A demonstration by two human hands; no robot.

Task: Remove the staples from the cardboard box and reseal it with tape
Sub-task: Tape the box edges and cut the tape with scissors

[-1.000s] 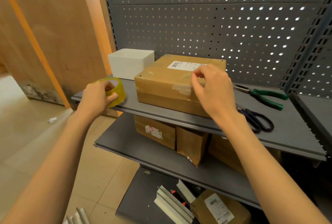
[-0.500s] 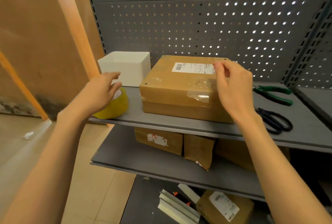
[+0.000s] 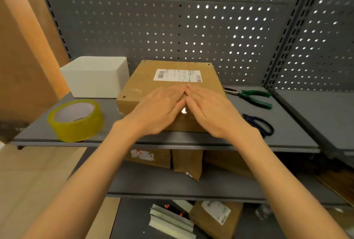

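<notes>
You are standing in a stockroom or shop storage bay: grey metal shelves [image 3: 287,135] backed by a perforated panel [image 3: 191,28], parcels [image 3: 187,164] stacked on lower shelves, with tape roll [image 3: 76,120], pliers [image 3: 252,97] and scissors [image 3: 260,125] beside them.

My L hand [image 3: 157,110] & R hand [image 3: 214,112] press flat on box [image 3: 138,83] top, fingertips touching; tape roll [image 3: 75,121] left on shelf [image 3: 287,135], scissors [image 3: 260,124] right.

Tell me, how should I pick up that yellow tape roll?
Come from above. The tape roll lies flat on the shelf with its hole facing up and no hand on it. I'd slip fingers into the hole and put the thumb on the outer wall, probably on the near side, since the white box stands behind it.
</notes>
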